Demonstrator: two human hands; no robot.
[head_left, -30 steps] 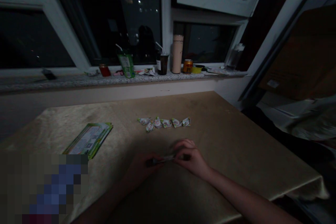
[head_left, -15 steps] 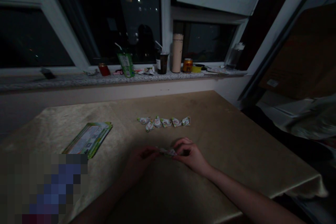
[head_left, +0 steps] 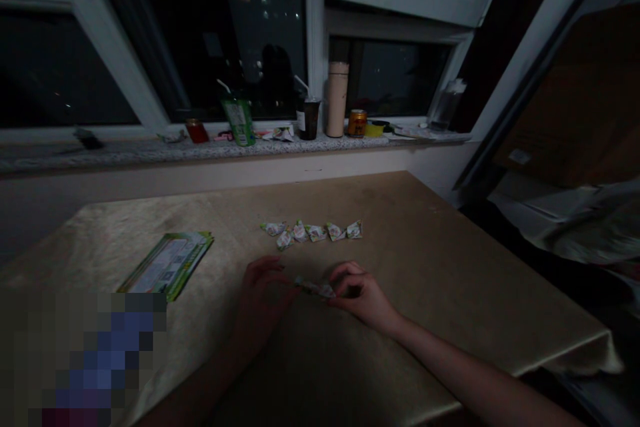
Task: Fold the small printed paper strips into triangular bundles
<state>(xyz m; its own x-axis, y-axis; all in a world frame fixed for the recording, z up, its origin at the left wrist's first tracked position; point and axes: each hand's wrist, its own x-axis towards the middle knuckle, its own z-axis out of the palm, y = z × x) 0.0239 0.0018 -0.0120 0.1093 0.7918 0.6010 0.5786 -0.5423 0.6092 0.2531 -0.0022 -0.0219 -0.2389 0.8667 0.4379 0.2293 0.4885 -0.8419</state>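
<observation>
A small wrapped candy point(head_left: 317, 289) with a pale, twisted wrapper is held low over the table by its right end. My right hand point(head_left: 367, 297) pinches that end between thumb and forefinger, the other fingers curled. Beside the candy's left end, my left hand point(head_left: 263, 303) has its fingers parted and lifted, and the wrapper tip shows free of them. Dim light blurs the exact gap between thumb and wrapper. Just beyond the hands, several similar wrapped candies point(head_left: 316, 233) form a row in green and white wrappers.
A green printed packet point(head_left: 170, 265) lies flat on the cloth-covered table point(head_left: 425, 267) at left. The windowsill point(head_left: 165, 155) behind bears a green cup point(head_left: 240, 121), a dark drink cup point(head_left: 308, 119), a beige flask point(head_left: 337, 100) and an orange can point(head_left: 357, 123). A pixelated patch covers the lower left.
My left hand has let go of the candy's left end; its fingers have spread and risen slightly leftward. The right hand keeps its pinch in nearly the same spot.
</observation>
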